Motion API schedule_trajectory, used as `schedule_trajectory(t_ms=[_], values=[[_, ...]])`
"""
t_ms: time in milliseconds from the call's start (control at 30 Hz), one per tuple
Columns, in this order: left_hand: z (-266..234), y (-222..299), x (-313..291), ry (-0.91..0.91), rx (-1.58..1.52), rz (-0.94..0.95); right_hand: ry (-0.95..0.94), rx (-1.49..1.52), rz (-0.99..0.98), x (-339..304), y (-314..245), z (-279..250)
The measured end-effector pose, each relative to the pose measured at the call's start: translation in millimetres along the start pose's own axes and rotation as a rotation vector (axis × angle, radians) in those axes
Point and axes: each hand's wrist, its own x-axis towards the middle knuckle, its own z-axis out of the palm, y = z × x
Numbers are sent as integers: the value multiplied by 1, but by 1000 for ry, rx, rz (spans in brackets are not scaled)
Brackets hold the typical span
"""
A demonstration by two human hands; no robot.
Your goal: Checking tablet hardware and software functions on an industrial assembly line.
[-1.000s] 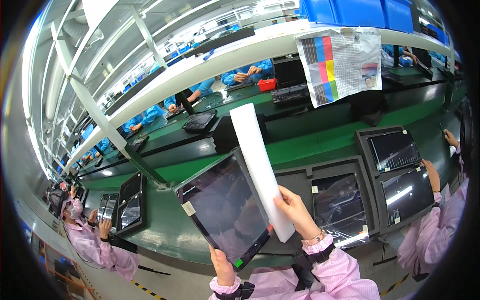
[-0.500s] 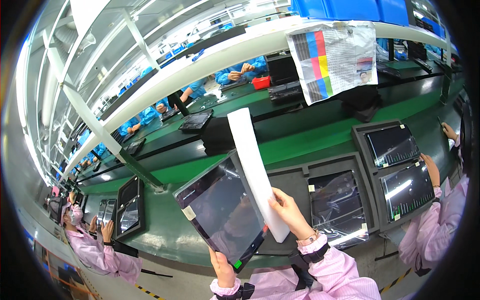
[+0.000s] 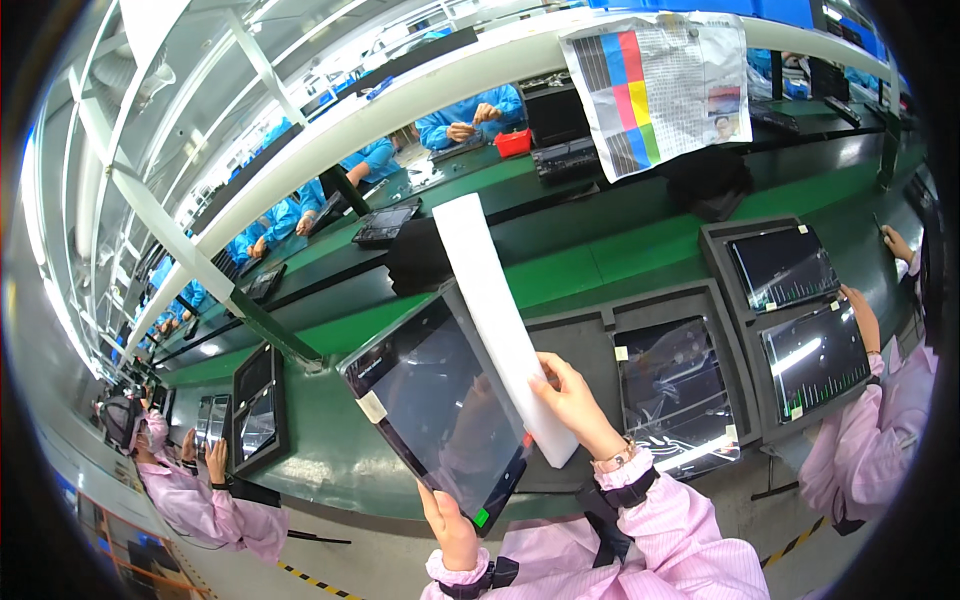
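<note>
A dark tablet is tilted up in front of me, its glossy screen facing me, with a pale tab on its left edge and a green sticker at its bottom corner. My left hand grips its lower edge, the fingers mostly hidden behind it. Along the tablet's right side stands a long white strip, perhaps foam. My right hand has its fingers closed on the strip's right edge. Whether the strip touches the tablet along its whole length I cannot tell.
A black foam tray holding another film-covered tablet lies to the right. Beyond it, a co-worker's hand touches a tray with two tablets. A green post stands at left, and a printed sheet hangs from the white rail.
My view has shifted a little, so the bench sits slightly higher. The white strip leans slightly more to the left and shows more of its broad face. Both hands keep their hold.
</note>
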Motion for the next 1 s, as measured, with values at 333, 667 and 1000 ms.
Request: schedule_trajectory(t_ms=[333,667,1000], values=[[7,4,-8,83,112,-5,0,-77,-17,-2,-1,4],[8,7,-9,70,98,-7,-12,120,40,0,2,3],[-23,-26,2,7,-160,-18,98,60,-73,-24,-35,-11]])
